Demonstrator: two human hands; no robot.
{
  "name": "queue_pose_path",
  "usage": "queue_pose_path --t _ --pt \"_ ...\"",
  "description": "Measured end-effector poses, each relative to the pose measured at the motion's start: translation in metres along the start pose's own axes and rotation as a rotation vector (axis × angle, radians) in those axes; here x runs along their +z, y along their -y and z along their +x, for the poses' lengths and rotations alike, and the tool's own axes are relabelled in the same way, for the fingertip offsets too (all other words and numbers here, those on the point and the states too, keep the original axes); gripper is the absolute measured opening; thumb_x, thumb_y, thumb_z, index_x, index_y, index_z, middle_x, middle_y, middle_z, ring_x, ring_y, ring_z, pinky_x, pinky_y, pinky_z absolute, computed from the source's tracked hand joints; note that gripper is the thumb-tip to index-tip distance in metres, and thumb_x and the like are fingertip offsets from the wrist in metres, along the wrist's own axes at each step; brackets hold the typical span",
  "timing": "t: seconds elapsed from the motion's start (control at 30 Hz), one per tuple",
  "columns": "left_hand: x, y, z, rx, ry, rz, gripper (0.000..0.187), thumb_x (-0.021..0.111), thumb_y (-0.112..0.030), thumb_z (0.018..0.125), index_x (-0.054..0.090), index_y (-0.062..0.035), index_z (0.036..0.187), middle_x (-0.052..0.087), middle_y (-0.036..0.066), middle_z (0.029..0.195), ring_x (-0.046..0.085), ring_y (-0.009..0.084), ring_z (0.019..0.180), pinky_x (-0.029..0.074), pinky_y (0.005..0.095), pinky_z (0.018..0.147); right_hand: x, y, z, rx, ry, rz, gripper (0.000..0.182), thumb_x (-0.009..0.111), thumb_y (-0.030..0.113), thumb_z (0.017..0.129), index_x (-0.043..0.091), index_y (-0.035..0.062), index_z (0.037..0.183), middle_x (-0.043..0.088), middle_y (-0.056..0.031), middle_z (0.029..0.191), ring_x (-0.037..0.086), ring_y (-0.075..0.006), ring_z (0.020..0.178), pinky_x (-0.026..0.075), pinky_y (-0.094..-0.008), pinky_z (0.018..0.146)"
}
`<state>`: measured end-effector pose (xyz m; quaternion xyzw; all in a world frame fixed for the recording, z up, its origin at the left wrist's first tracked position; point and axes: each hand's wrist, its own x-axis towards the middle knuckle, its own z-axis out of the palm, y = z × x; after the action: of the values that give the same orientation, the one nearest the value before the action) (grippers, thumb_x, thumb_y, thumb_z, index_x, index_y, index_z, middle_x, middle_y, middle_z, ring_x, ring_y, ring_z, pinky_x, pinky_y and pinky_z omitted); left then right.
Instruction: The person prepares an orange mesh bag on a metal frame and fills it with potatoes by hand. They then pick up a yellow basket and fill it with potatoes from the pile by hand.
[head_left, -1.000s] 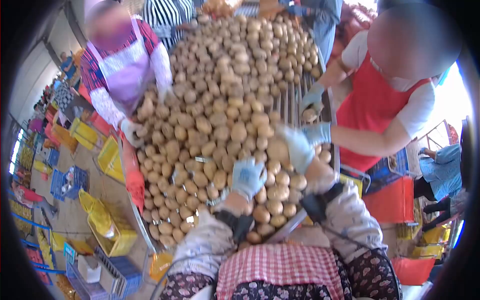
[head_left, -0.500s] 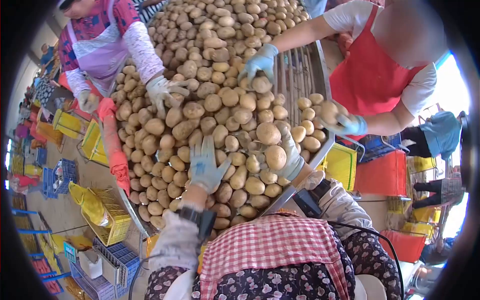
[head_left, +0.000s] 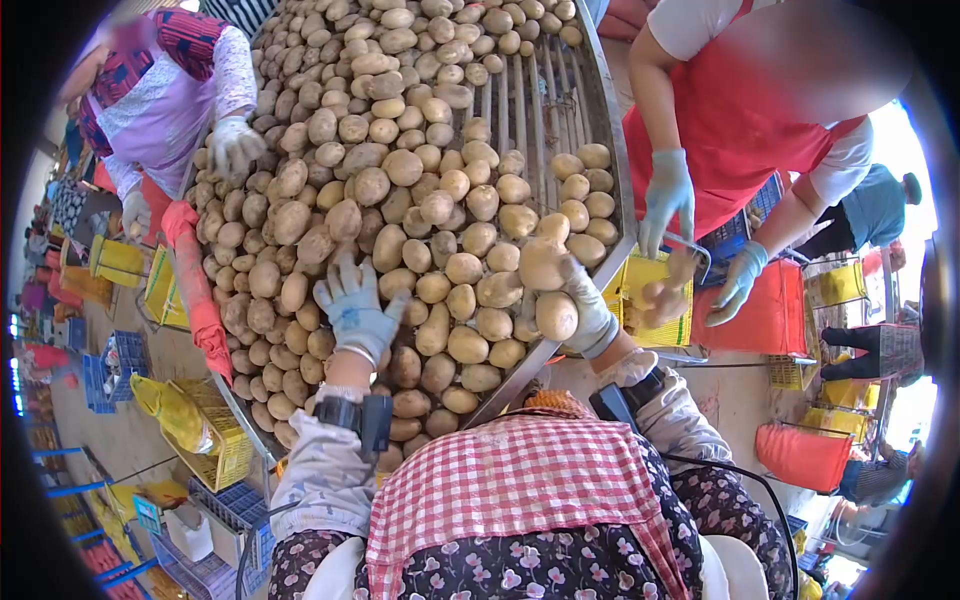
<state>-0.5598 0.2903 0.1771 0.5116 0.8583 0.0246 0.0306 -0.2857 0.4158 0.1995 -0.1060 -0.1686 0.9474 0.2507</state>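
Potatoes (head_left: pixel 370 186) lie heaped on a slatted metal table (head_left: pixel 548 95) in front of me. My left hand (head_left: pixel 360 312), in a pale blue glove, rests on the potatoes at the near side with its fingers spread, gripping none. In a similar glove, my right hand (head_left: pixel 592 312) is at the table's right edge with its fingers curled round potatoes. One held potato (head_left: pixel 556 316) shows by the palm, and another potato (head_left: pixel 541 265) is at the fingertips, somewhat blurred. The palm side of this hand is partly hidden by them.
Across the right edge, a co-worker's gloved hands (head_left: pixel 668 198) are above blurred potatoes (head_left: pixel 668 292) by a yellow crate (head_left: pixel 640 285). Another co-worker's gloved hand (head_left: pixel 236 148) is over the left side. A red cloth (head_left: pixel 195 285) covers the left rim. Yellow baskets (head_left: pixel 215 435) stand on the floor.
My left hand has shifted left over the potatoes. The right-hand co-worker's hands have moved off the table, with potatoes now blurred above the crate. The left co-worker's hand has drawn back.
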Motion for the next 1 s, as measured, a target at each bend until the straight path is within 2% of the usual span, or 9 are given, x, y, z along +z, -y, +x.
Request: queue_pose_path --t 0.1,0.23,0.3,0.43,0.57,0.73,0.8,0.83,1.0 --pt "0.002 -0.029 -0.047 0.1 -0.098 -0.151 0.086 0.058 -0.055 0.078 0.03 -0.0054 0.143 0.022 0.017 0.15 0.01 0.045 0.138 0.009 0.0561 0.112 0.007 0.011 -0.013 -0.053 -0.383 -0.127 0.055 0.051 0.056 0.089 0.054 0.009 0.119 0.062 -0.007 0.1 0.063 -0.0174 0.083 0.055 -0.0301 0.071" --pt "0.017 -0.018 -0.082 0.188 -0.01 0.029 0.087 0.06 -0.054 0.077 0.029 -0.0067 0.144 0.022 0.013 0.151 0.007 0.0457 0.139 0.008 0.057 0.112 -0.022 0.035 -0.042 -0.049 -0.229 -0.173 0.067 0.049 0.066 0.084 0.056 0.0036 0.109 0.063 -0.0089 0.085 0.064 -0.0191 0.071 0.055 -0.0295 0.059" --pt "0.008 -0.02 -0.073 0.124 0.0 0.023 0.085 0.06 -0.054 0.078 0.032 -0.0078 0.143 0.022 0.01 0.152 0.007 0.0452 0.139 0.008 0.0578 0.111 -0.031 0.046 -0.055 -0.09 -0.533 -0.24 0.073 0.045 0.072 0.081 0.058 0.0052 0.107 0.062 -0.0083 0.076 0.062 -0.0228 0.06 0.051 -0.0351 0.045" --pt "0.01 -0.012 -0.069 0.094 0.004 0.049 0.078 0.056 -0.053 0.081 0.034 -0.0108 0.143 0.022 0.009 0.152 0.009 0.0431 0.139 0.01 0.0584 0.11 -0.065 0.091 -0.102 -0.211 -0.437 -0.254 0.064 0.049 0.062 0.086 0.056 0.0046 0.115 0.063 -0.0115 0.086 0.065 -0.0239 0.076 0.055 -0.0358 0.059" --pt "0.01 -0.04 -0.064 0.124 -0.211 0.002 0.076 0.057 -0.049 0.081 0.033 -0.0102 0.143 0.025 0.013 0.15 0.016 0.0397 0.138 0.011 0.055 0.111 -0.149 0.146 -0.139 -0.547 -1.214 -2.171 0.049 0.053 0.038 0.09 0.051 0.0057 0.127 0.064 -0.0172 0.11 0.061 -0.0293 0.102 0.047 -0.0338 0.087" --pt "0.025 -0.059 -0.057 0.2 -0.183 -0.152 0.078 0.055 -0.048 0.082 0.028 -0.0077 0.144 0.022 0.015 0.151 0.017 0.0381 0.139 0.011 0.0536 0.112 -0.029 0.065 -0.059 -0.617 -0.491 -2.254 0.036 0.064 0.013 0.075 0.061 0.0042 0.111 0.065 -0.0154 0.102 0.062 -0.0322 0.096 0.048 -0.0401 0.087" --pt "0.019 -0.048 -0.06 0.138 -0.147 -0.082 0.075 0.056 -0.044 0.082 0.032 -0.0069 0.142 0.023 0.016 0.15 0.022 0.0385 0.136 0.015 0.0518 0.112 -0.007 0.015 -0.02 -0.691 -0.28 -2.386 0.05 0.067 0.018 0.07 0.055 0.006 0.117 0.054 -0.0186 0.121 0.052 -0.0381 0.111 0.043 -0.0445 0.094" --pt "0.019 -0.041 -0.066 0.129 -0.147 -0.081 0.075 0.056 -0.044 0.082 0.032 -0.0069 0.142 0.023 0.016 0.15 0.022 0.0385 0.136 0.015 0.0518 0.112 0.005 -0.001 -0.008 -0.256 -0.119 -2.282 0.055 0.067 0.024 0.071 0.052 0.0069 0.122 0.045 -0.0208 0.131 0.044 -0.0408 0.119 0.04 -0.0467 0.097" --pt "0.016 -0.027 -0.109 0.151 -0.08 -0.125 0.066 0.054 -0.034 0.082 0.036 -0.0035 0.138 0.034 0.021 0.142 0.031 0.0386 0.132 0.02 0.0489 0.111 0.019 -0.028 0.001 -0.406 0.291 -2.198 0.055 0.066 0.031 0.072 0.052 0.0074 0.12 0.045 -0.025 0.125 0.041 -0.0446 0.122 0.04 -0.0509 0.096"
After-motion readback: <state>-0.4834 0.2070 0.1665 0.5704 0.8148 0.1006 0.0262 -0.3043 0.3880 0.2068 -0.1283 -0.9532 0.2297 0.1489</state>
